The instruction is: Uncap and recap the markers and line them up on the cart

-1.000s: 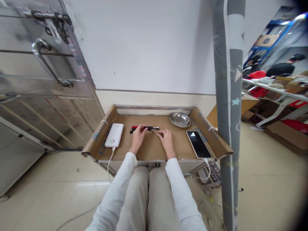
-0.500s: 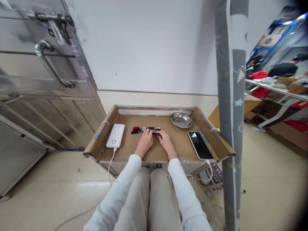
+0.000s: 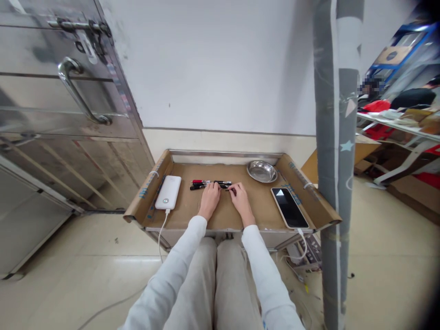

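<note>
Several pens lie side by side on the brown cardboard lining (image 3: 192, 211), among them a red-ended pen (image 3: 196, 182) and a black pen (image 3: 196, 187). My left hand (image 3: 210, 200) rests over their right part, its fingers closed and partly covering them; what exactly lies beneath is hidden. Just right of it, my right hand (image 3: 240, 200) pinches a thin dark pen end (image 3: 227, 189) between thumb and fingertips. Both hands stay low, close to the lined surface.
A white power bank (image 3: 168, 192) with a cable lies on the left. At the right are a round metal dish (image 3: 261, 171) and a cabled phone (image 3: 289, 207). Cardboard sides rise at both ends. A grey wrapped pole (image 3: 335, 160) stands to the right; people sit farther off.
My right hand has drawn slightly away to the right from my left hand, widening the gap between their fingertips. The whole view has shifted a little.
</note>
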### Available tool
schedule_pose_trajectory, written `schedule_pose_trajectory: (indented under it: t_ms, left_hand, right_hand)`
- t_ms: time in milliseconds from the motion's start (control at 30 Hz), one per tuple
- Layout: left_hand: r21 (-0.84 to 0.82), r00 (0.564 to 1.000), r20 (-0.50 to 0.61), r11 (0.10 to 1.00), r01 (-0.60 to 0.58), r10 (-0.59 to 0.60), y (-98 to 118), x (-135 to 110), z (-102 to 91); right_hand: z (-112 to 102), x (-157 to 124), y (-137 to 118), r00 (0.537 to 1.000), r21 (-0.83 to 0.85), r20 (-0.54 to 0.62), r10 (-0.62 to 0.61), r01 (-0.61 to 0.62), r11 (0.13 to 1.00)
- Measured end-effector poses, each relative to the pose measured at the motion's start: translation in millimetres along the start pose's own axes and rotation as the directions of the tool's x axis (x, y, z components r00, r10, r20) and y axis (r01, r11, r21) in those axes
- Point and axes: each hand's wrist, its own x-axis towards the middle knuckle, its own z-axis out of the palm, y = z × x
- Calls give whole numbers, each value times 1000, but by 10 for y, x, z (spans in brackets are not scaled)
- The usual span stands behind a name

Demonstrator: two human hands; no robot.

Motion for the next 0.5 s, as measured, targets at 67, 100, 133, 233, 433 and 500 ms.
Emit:
schedule_pose_trajectory:
  t_ms: [67, 100, 133, 233, 433, 500]
  left_hand:
    - [11, 1000, 5, 1000, 25, -25, 14, 10, -17]
    - [10, 999, 7, 999, 34, -34, 20, 8, -30]
    - [8, 999, 6, 999, 41, -41, 25, -1, -47]
    - [31, 996, -22, 995, 91, -91, 32, -65, -119]
    - [112, 887, -158, 885, 453, -434, 55, -265, -272]
    - [127, 868, -175, 863, 488, -465, 70, -304, -287]
  right_hand:
    - [-11, -14, -26, 1000, -73, -6, 6, -6, 997]
    - [-16, -20, -37, 1000, -115, -3, 4, -5, 993]
    - [-19, -24, -45, 1000, -156, 3, 1, -1, 988]
    - [-19, -24, -52, 999, -248, 36, -9, 18, 969]
    - [-23, -22, -54, 999, -316, 34, 2, 9, 949]
    - [-29, -29, -64, 1000, -346, 1, 20, -18, 938]
